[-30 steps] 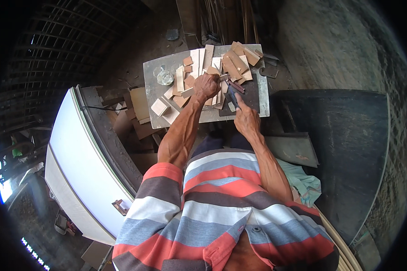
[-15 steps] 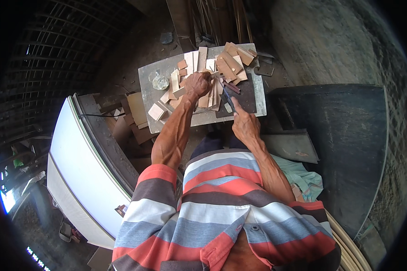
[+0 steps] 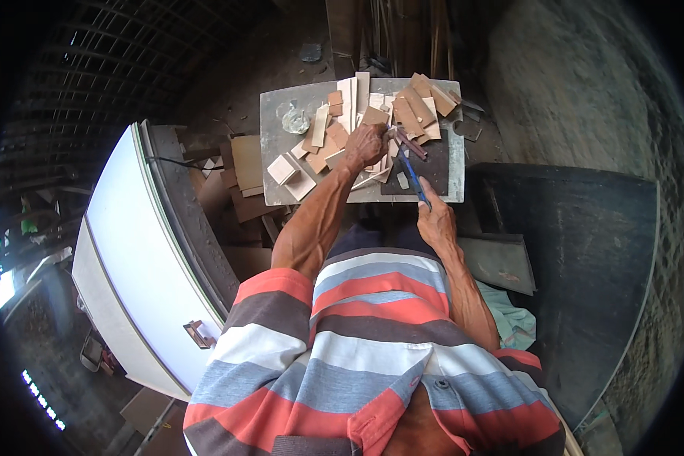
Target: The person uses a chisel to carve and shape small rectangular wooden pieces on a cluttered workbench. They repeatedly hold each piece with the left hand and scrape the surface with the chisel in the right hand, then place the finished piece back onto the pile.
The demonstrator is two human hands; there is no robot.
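Clasping blue tool (image 3: 412, 172): closed right grip (image 3: 437, 222)

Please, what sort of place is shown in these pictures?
Probably a woodworking workshop: many cut wooden pieces lie on a worktable, and the right hand holds a slim blue tool.

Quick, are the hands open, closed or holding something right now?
Left hand: curled by the wood pieces; whether it holds one can't be told.
Right hand: closed, holding the long blue tool.
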